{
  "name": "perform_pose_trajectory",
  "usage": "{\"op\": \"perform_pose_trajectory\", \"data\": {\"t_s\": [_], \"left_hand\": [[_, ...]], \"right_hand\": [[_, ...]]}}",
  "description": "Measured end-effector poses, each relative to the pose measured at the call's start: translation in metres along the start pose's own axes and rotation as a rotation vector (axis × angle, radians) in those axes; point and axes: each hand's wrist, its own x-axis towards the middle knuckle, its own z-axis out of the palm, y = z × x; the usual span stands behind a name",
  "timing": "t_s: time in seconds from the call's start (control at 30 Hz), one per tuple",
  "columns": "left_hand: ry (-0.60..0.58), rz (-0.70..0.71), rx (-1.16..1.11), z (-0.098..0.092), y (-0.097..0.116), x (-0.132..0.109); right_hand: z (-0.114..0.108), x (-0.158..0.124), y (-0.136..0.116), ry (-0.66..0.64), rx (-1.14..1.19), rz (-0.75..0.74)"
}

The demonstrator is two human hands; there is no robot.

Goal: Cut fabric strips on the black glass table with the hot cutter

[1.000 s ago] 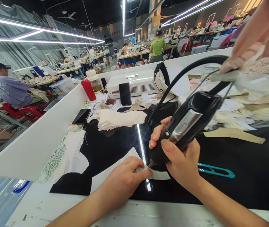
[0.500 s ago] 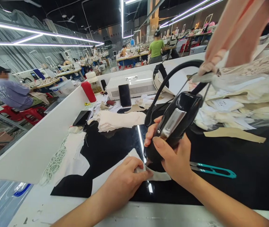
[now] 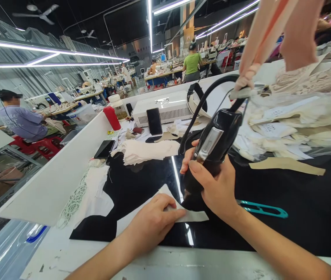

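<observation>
A white fabric piece (image 3: 198, 216) with a curved edge lies on the black table surface. My left hand (image 3: 150, 219) is on it, fingers curled and thumb close to the curved edge, gripping it against the surface. In my right hand (image 3: 219, 186) is a black corded hand tool (image 3: 223, 128) with a silver lever on its side, held tilted, its narrow tip pointing down. That tip sits just above the fabric's edge, close to my left fingertips; whether it touches is unclear. A pink cloth strip (image 3: 248, 74) is tied to the tool's upper end. Teal-handled thread snips (image 3: 266, 209) lie right of my right wrist.
Beyond my hands lies a stack of pale fabric pieces (image 3: 150, 151). A phone (image 3: 154, 121) leans against a white vented box (image 3: 165, 105). Bagged fabric (image 3: 288, 116) is heaped at right. White cut pieces (image 3: 95, 194) and green cord (image 3: 74, 204) lie left.
The black tool's tip has lifted slightly from the fabric beside my left fingertips and shifted right. My left hand keeps its place on the fabric. The view has turned a little.
</observation>
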Motion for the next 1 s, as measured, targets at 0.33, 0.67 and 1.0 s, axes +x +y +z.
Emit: {"op": "perform_pose_trajectory", "data": {"t_s": [0.33, 0.67, 1.0], "left_hand": [[0.007, -0.186, 0.010, -0.027, -0.021, 0.012], [-0.207, -0.077, 0.122, -0.008, -0.019, 0.037], [0.108, -0.380, -0.041, -0.052, -0.010, 0.061]], "right_hand": [[-0.027, 0.018, -0.009, -0.012, -0.266, -0.096], [-0.099, -0.028, -0.014, -0.233, -0.660, -0.617], [-0.048, -0.051, 0.048, -0.609, -0.586, 0.215]]}}
